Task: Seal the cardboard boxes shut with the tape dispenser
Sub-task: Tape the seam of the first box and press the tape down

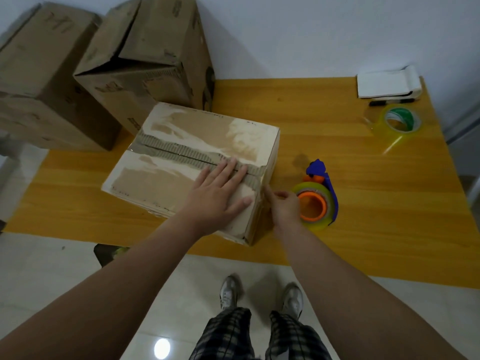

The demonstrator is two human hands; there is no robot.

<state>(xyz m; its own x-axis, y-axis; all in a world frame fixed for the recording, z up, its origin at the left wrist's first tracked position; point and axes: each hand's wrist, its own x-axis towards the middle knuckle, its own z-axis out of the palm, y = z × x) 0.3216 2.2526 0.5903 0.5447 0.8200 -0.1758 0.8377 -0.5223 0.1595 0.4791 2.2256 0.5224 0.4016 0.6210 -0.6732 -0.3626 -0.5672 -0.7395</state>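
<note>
A worn, pale cardboard box (181, 141) lies on the yellow wooden table (363, 203), its two top flaps meeting along a torn centre seam. My left hand (220, 188) presses flat on the top near the seam's right end, fingers straight. My right hand (283, 206) is at the box's right side, thumb and forefinger pinched together against the edge, seemingly on the end of the clear tape. Just behind it on the table lies the blue tape dispenser (322, 193) with an orange core, its left part hidden by my hand.
Two bigger brown boxes (145, 61) (44, 74) stand at the back left, one with loose top flaps. A spare tape roll (397, 126), a white folded item (389, 83) and a black marker (389, 102) lie at the table's far right. My feet are below the front edge.
</note>
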